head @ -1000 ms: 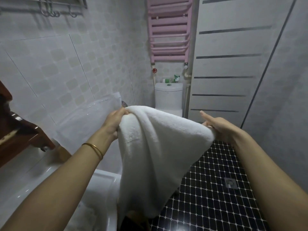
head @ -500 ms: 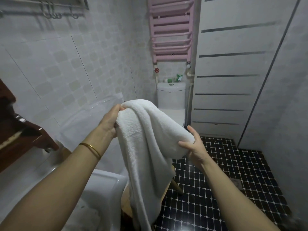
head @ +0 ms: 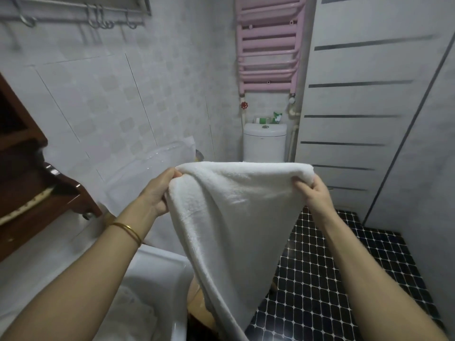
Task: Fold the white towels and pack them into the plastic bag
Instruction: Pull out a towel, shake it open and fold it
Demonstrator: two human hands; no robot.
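Left grip (head: 160, 190) pinches the upper left corner of a white towel (head: 234, 212), thumb and fingers curled into the pile and a gold bangle (head: 128, 230) on the wrist, in a small tiled bathroom. Just behind that hand and to its left, the clear plastic bag (head: 147, 168) leans against the wall tiles, apart from the towel. What it holds, if anything, cannot be told, and its mouth cannot be made out. Below it sits a white basin (head: 157, 262) with something pale and crumpled inside, possibly another towel.

The towel hangs in mid-air. Its top edge, seemingly doubled over, runs level from one hand to the other. The rest drops and narrows to a tail at the bottom of the frame, between the basin's rim and the black-tiled floor (head: 344, 267).

Right grip (head: 316, 193) clutches the opposite upper corner, fingers closed round the cloth, well apart from the left.

Folding appears under way but unfinished, and packing has not begun. Judging by the layout, the next fold turns on that level top edge, with the hands meeting to halve it. The bag lies on the left hand's side, so the finished bundle would likely travel leftward and away from the person.
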